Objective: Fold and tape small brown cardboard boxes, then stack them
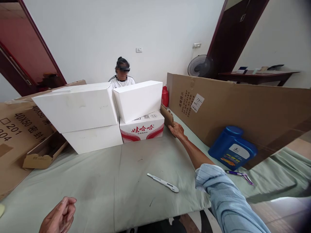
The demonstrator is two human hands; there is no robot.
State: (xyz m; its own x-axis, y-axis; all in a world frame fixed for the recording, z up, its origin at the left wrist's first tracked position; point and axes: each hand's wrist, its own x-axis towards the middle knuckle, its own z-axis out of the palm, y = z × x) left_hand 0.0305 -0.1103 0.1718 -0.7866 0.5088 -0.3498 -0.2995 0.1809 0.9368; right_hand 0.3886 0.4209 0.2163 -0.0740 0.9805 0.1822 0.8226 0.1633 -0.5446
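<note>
My right hand (pixel 177 130) reaches far across the table, its fingers closed on the near edge of a brown cardboard piece (pixel 167 116). That piece stands beside a white and red carton (pixel 142 128), on top of which rests a plain white box (pixel 139 101). At the near left, my left hand (pixel 59 216) hovers with its fingers curled in, and nothing shows in them. A white utility knife (pixel 163 183) lies on the table between my hands. Two more white boxes, an upper one (pixel 80 108) and a lower one (pixel 94 140), are stacked left of the carton.
A big cardboard panel (pixel 218 103) stands along the right, with a blue jug (pixel 232 147) and a purple-handled tool (pixel 239 174) before it. Behind the carton is a red bottle (pixel 165 96). At left are a large carton (pixel 14 139) and a small open box (pixel 40 161). Opposite sits a person (pixel 121 81).
</note>
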